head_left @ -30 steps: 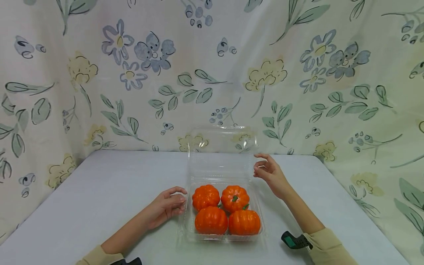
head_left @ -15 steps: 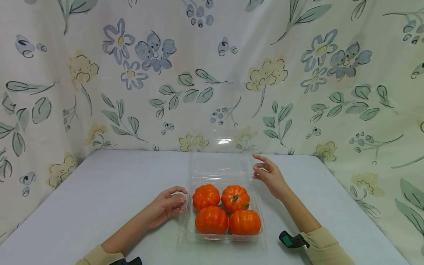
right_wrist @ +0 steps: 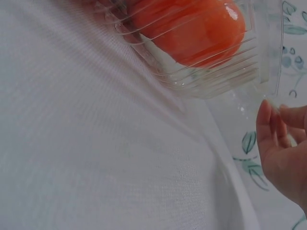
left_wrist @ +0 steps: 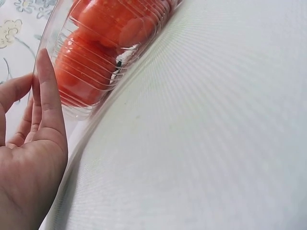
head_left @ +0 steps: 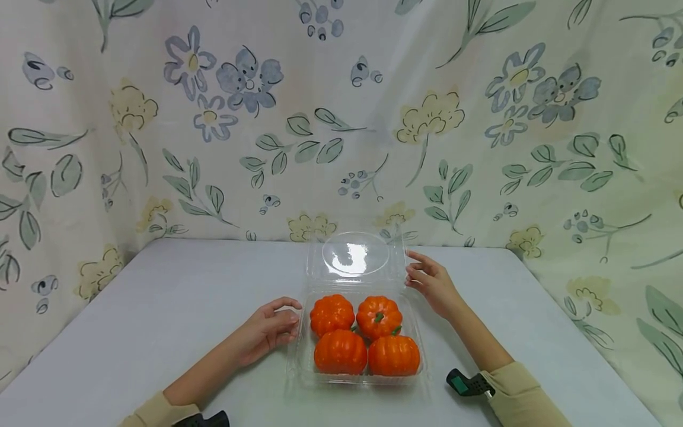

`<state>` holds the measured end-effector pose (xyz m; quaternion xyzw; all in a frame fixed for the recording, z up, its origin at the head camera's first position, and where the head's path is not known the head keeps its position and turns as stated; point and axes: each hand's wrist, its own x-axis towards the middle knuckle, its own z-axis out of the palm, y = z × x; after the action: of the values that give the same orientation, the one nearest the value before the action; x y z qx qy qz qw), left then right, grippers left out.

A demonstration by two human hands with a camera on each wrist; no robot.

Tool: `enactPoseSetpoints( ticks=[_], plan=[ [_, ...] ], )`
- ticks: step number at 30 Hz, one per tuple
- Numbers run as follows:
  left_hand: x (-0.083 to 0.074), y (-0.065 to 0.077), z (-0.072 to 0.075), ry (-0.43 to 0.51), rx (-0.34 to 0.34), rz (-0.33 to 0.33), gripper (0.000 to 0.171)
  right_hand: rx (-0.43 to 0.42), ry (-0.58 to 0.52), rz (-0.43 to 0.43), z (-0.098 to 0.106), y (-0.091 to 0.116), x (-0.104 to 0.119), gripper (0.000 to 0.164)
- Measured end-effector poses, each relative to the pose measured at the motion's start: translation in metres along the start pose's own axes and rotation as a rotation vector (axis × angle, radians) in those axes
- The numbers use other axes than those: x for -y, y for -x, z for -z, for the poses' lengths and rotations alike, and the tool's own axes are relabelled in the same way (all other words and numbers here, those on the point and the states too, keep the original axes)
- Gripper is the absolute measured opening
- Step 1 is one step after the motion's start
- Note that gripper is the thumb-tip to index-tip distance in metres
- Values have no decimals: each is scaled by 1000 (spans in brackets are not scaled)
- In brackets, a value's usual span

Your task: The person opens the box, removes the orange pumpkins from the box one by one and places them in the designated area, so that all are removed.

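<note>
A clear plastic clamshell box (head_left: 363, 381) stands on the white table, its ridged base holding several small orange pumpkins (head_left: 340, 352) with green stems. Its see-through lid (head_left: 354, 255) is raised at the back, leaning away, with glare on it. At the base's left rim is my left hand (head_left: 269, 332); in the left wrist view its thumb and index finger (left_wrist: 48, 96) pinch the rim. My right hand (head_left: 434, 284) pinches the lid's right edge, and the right wrist view has its thumb and fingertips (right_wrist: 265, 112) together at a clear plastic corner.
The white table (head_left: 187, 284) reaches back to a floral curtain (head_left: 341, 160) that hangs behind and along both sides. Black wrist devices (head_left: 469, 384) sit at both beige sleeves (head_left: 525, 394).
The lid has tipped further back, away from me, and its oval panel now shows. My right hand has shifted slightly down with it, while my left hand and the pumpkins have stayed put.
</note>
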<state>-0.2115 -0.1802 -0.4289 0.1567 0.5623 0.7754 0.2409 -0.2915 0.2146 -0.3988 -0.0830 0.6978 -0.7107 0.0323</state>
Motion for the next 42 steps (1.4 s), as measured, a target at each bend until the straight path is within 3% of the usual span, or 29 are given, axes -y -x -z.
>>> enactPoseSetpoints(
  ticks=[13, 28, 42],
  plan=[
    [0, 2, -1, 11, -19, 7, 15, 2, -116, -51, -1, 0, -2, 55],
    [-2, 2, -3, 2, -51, 19, 16, 0, -133, -183, -1, -1, -3, 54],
    [-1, 2, -2, -6, -41, 14, 15, 14, -138, -216, 0, -2, -8, 54]
  ],
)
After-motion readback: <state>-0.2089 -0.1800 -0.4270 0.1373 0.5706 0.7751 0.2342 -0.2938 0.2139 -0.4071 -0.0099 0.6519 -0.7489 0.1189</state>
